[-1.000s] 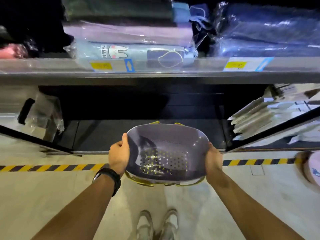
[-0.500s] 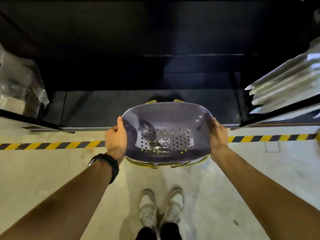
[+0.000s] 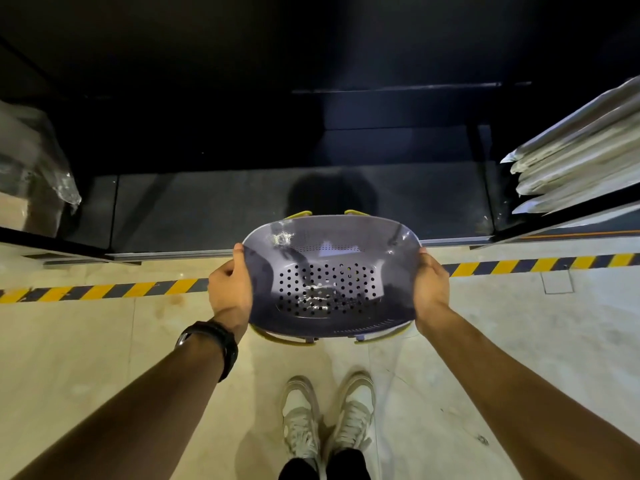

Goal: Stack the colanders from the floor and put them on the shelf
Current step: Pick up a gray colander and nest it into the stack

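Holding: the left hand (image 3: pixel 228 289) and right hand (image 3: pixel 431 292) clasp the ends of the colander stack (image 3: pixel 329 278), fingers wrapped round its rim.
Change: the stack sits lower than half a second ago and the view has tipped further down.
Look: purple perforated bowl on top, yellow rims peeking beneath.
Position: in mid-air above the striped tape (image 3: pixel 104 291), just short of the dark bottom shelf (image 3: pixel 214 206).

Yellow colander (image 3: pixel 297 215) mostly hidden under purple colander (image 3: pixel 329 275), shelf back (image 3: pixel 311 64) dark
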The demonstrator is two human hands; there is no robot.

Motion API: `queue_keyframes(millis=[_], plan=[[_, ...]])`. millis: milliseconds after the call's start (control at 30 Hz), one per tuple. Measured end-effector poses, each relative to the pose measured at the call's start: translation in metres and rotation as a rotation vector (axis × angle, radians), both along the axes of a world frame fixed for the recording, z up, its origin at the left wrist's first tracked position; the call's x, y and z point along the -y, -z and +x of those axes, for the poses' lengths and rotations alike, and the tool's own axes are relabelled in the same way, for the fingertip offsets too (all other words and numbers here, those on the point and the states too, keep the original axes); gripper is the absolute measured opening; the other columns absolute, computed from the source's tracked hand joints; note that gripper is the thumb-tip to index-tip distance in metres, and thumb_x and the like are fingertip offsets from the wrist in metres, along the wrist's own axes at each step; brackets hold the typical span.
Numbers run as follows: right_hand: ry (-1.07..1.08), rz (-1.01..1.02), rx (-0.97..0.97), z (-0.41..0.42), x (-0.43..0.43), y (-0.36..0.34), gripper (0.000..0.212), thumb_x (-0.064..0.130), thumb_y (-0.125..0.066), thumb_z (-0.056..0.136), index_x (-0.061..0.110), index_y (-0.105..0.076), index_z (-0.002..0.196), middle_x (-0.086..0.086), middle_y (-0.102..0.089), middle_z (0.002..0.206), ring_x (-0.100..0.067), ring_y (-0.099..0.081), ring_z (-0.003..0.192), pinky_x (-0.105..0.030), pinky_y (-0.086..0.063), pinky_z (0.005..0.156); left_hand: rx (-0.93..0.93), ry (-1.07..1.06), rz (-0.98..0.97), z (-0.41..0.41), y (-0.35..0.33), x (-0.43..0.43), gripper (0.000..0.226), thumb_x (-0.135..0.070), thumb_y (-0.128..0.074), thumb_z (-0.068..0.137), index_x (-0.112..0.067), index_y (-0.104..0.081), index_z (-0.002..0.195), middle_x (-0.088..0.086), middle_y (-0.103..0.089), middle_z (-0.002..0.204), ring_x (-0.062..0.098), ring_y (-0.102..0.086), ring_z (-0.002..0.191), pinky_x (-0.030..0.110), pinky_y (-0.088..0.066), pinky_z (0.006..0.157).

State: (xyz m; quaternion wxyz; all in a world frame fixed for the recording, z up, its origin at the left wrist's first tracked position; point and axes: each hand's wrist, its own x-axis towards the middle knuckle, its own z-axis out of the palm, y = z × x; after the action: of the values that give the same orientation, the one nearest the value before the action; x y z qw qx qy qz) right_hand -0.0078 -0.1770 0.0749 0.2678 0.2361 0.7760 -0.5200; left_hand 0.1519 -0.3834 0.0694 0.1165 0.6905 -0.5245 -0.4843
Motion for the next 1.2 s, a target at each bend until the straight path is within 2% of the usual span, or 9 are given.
queue_keyframes(millis=[67, 167, 367, 433, 533, 667, 800, 967, 1200], plan=[[0.048, 0.005, 0.028, 0.002, 0.001, 0.006, 0.037, 0.037, -0.042, 0.101, 0.016, -0.066, 0.120, -0.005, -0.066, 0.120, -0.029, -0.059, 0.112, -0.044, -0.045, 0.105, -0.003, 0.002, 0.007, -0.001, 0.005, 0.000, 0.047, -0.050, -0.048, 0.099, -0.017, -0.056, 0.067, 0.001, -0.057, 0.067, 0.016, -0.054, 0.067, 0.032, -0.044, 0.075], [0.056, 0.016, 0.042, 0.004, -0.001, 0.013, 0.040, 0.040, -0.040, 0.101, 0.016, -0.064, 0.123, -0.007, -0.064, 0.125, -0.030, -0.057, 0.117, -0.046, -0.043, 0.108, -0.022, 0.000, 0.030, 0.002, 0.016, -0.002, 0.045, -0.051, -0.048, 0.098, -0.018, -0.055, 0.068, 0.002, -0.058, 0.070, 0.022, -0.058, 0.075, 0.036, -0.049, 0.079], [0.047, 0.005, 0.082, 0.004, -0.003, 0.029, 0.044, 0.044, -0.040, 0.100, 0.016, -0.058, 0.129, -0.008, -0.062, 0.128, -0.031, -0.055, 0.120, -0.048, -0.041, 0.109, 0.012, 0.172, -0.028, 0.011, 0.026, -0.002, 0.046, -0.054, -0.040, 0.099, -0.026, -0.041, 0.063, -0.004, -0.041, 0.063, 0.023, -0.042, 0.067, 0.032, -0.033, 0.077], [0.038, 0.006, 0.091, 0.004, -0.004, 0.034, 0.044, 0.045, -0.039, 0.100, 0.017, -0.058, 0.129, -0.008, -0.063, 0.126, -0.030, -0.056, 0.118, -0.048, -0.042, 0.108, 0.000, 0.141, -0.024, 0.009, 0.027, -0.004, 0.046, -0.052, -0.042, 0.099, -0.024, -0.044, 0.063, -0.001, -0.044, 0.064, 0.015, -0.042, 0.060, 0.034, -0.036, 0.076], [0.034, 0.004, 0.076, 0.005, -0.005, 0.041, 0.043, 0.043, -0.038, 0.101, 0.015, -0.058, 0.127, -0.009, -0.063, 0.124, -0.027, -0.058, 0.112, -0.044, -0.045, 0.104, -0.168, -0.082, 0.102, 0.006, 0.030, -0.010, 0.039, -0.042, -0.046, 0.102, -0.019, -0.054, 0.070, 0.008, -0.057, 0.083, 0.022, -0.055, 0.081, 0.039, -0.048, 0.086], [0.026, -0.004, 0.047, 0.006, -0.007, 0.052, 0.043, 0.041, -0.038, 0.102, 0.012, -0.056, 0.128, -0.011, -0.062, 0.124, -0.025, -0.059, 0.110, -0.039, -0.048, 0.095, -0.155, -0.085, 0.043, 0.006, 0.040, -0.015, 0.041, -0.039, -0.048, 0.102, -0.017, -0.055, 0.069, 0.008, -0.057, 0.080, 0.023, -0.053, 0.079, 0.034, -0.046, 0.076], [0.040, -0.017, 0.080, 0.006, -0.010, 0.064, 0.045, 0.042, -0.039, 0.102, 0.012, -0.051, 0.133, -0.013, -0.058, 0.132, -0.028, -0.055, 0.121, -0.046, -0.043, 0.108, -0.115, -0.066, -0.004, 0.008, 0.048, -0.018, 0.047, -0.043, -0.048, 0.101, -0.016, -0.055, 0.064, 0.003, -0.056, 0.073, 0.018, -0.051, 0.072, 0.028, -0.044, 0.069], [0.073, -0.016, 0.073, 0.003, -0.010, 0.071, 0.043, 0.040, -0.040, 0.102, 0.012, -0.052, 0.132, -0.012, -0.058, 0.132, -0.029, -0.054, 0.123, -0.048, -0.041, 0.110, -0.122, -0.038, -0.026, 0.008, 0.053, -0.017, 0.045, -0.041, -0.045, 0.103, -0.015, -0.054, 0.067, 0.010, -0.057, 0.078, 0.021, -0.052, 0.075, 0.031, -0.046, 0.072], [0.067, -0.009, 0.109, 0.005, -0.011, 0.071, 0.046, 0.044, -0.040, 0.101, 0.014, -0.049, 0.135, -0.012, -0.056, 0.135, -0.027, -0.054, 0.123, -0.048, -0.042, 0.109, -0.110, -0.020, -0.016, 0.008, 0.055, -0.017, 0.042, -0.040, -0.043, 0.104, -0.018, -0.057, 0.070, 0.004, -0.059, 0.077, 0.019, -0.054, 0.077, 0.029, -0.047, 0.072]])
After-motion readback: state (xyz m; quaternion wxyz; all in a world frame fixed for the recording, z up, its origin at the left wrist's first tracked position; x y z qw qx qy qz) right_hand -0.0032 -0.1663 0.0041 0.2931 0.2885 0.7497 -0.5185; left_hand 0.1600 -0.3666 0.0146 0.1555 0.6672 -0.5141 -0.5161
